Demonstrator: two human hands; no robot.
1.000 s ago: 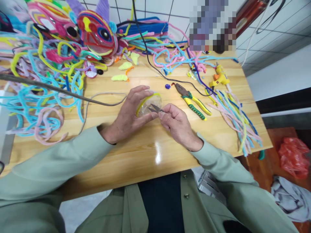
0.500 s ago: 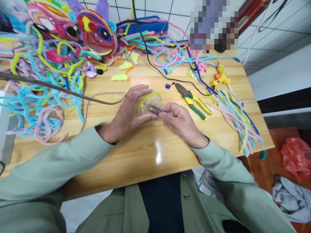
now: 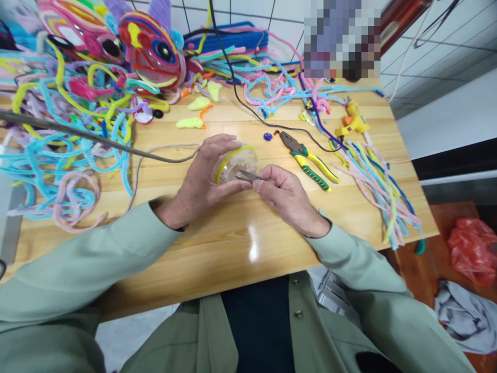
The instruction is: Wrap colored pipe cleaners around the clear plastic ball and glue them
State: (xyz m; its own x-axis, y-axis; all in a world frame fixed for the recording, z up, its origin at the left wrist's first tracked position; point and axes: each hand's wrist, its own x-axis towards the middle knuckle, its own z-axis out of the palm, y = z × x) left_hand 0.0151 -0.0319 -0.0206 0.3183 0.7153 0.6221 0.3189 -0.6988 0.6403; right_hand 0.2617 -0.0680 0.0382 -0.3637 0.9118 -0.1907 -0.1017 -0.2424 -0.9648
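Note:
My left hand (image 3: 204,176) is wrapped round a clear round plastic piece (image 3: 243,160) with a yellow fuzzy band along its left and upper edge. Between the fingers and thumb of my right hand (image 3: 281,196) is a pair of small dark scissors (image 3: 248,176). The blades point left, slightly parted, in front of the clear piece and close to my left thumb. Most of the scissors' handle is hidden in my right hand. Just right of the clear piece lie a small blue coil (image 3: 267,137) and pliers (image 3: 306,160) with yellow and green handles.
Tangled fuzzy stems (image 3: 77,155) cover the table's left side, with colourful fish-like figures (image 3: 155,52) behind. A yellow glue gun (image 3: 355,124) and a bundle of stems (image 3: 380,191) lie right. A black cable (image 3: 248,110) crosses the table; a grey bar (image 3: 77,135) spans the left.
The scissors' blades have shifted slightly left and look a little less spread. Both hands keep nearly the same hold and place. The view has moved very slightly.

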